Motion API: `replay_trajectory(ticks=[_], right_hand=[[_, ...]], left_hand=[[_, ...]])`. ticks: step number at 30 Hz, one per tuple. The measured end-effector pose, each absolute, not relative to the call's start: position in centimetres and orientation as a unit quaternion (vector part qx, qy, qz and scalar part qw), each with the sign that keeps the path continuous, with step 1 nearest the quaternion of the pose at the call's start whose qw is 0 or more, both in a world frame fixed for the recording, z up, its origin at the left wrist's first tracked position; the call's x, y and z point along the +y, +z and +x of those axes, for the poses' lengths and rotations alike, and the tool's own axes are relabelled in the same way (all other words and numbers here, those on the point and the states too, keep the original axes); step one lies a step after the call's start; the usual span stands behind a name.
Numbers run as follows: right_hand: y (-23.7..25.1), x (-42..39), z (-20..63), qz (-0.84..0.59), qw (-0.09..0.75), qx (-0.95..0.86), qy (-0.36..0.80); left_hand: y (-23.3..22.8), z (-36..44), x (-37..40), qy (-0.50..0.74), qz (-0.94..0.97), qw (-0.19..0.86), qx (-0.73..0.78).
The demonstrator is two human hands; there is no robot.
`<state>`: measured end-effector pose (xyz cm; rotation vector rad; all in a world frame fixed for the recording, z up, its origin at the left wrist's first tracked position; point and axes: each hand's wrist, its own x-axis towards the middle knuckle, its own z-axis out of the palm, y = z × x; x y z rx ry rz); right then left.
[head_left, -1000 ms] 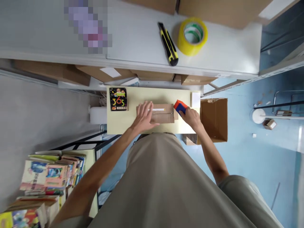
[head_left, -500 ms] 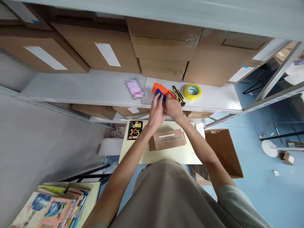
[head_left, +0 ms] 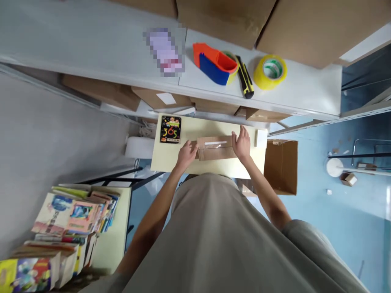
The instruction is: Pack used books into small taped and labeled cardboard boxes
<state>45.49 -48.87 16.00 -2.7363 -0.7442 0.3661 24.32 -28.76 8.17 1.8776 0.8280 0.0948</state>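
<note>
Parcel: I see a flat, oblong cardboard parcel (head_left: 216,153), matte brown, with a lengthwise seam, a white strip and a small glossy glint; it lies on the smooth, pale yellow tabletop (head_left: 166,159), between the two hands.
Left hand: I have the left hand (head_left: 187,156) at the parcel's left end, fingers bent over the brown edge; from here I cannot tell whether it grips or merely touches.
Right hand: the right hand (head_left: 242,143) stands at the opposite end, fingers apart and extended, hiding that corner of the cardboard.
Tabletop sides: a black, squarish printed item (head_left: 170,129) marked 365 lies to the left; a small white block (head_left: 261,138) sits by the right edge.
Shelf: the grey, faintly shiny shelf (head_left: 122,44) carries an angular orange and blue dispenser (head_left: 212,67), a slim black and yellow cutter (head_left: 245,79) and a thick, glossy yellow tape roll (head_left: 260,78).
Hidden: a yellow curve shows behind the dispenser, mostly covered; a purplish thing (head_left: 165,51) is pixelated past recognising.
Cut off: large cardboard boxes (head_left: 226,20) run out at the top, and worn paper books (head_left: 67,228) at lower left.
Carton: an open brown carton (head_left: 281,167) stands right of the tabletop.
</note>
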Motion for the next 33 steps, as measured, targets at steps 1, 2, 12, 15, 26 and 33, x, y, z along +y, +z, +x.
replay_trajectory(ticks=[1,2,12,15,26,33], right_hand=[[14.4,-50.3,44.2,-0.949,0.134,-0.226,0.175],[12.9,-51.4,43.0,-0.948,0.134,-0.195,0.213],[8.5,-54.4,42.4,-0.909,0.244,-0.156,0.299],[8.9,-54.8,41.9,-0.909,0.266,-0.146,0.284],[13.8,-58.7,38.6,-0.934,0.27,-0.166,0.164],[8.5,-60.3,37.4,-0.892,0.359,-0.113,0.253]], left_hand=[[7.4,24.1,-29.9,0.009,0.764,0.53,0.367],[6.9,24.4,-31.0,-0.013,0.751,0.533,0.389],[5.0,26.0,-33.8,-0.004,0.703,0.533,0.471],[5.3,24.9,-32.8,0.019,0.688,0.583,0.432],[8.1,22.3,-31.2,0.059,0.768,0.558,0.308],[4.5,21.5,-31.5,0.007,0.694,0.627,0.353]])
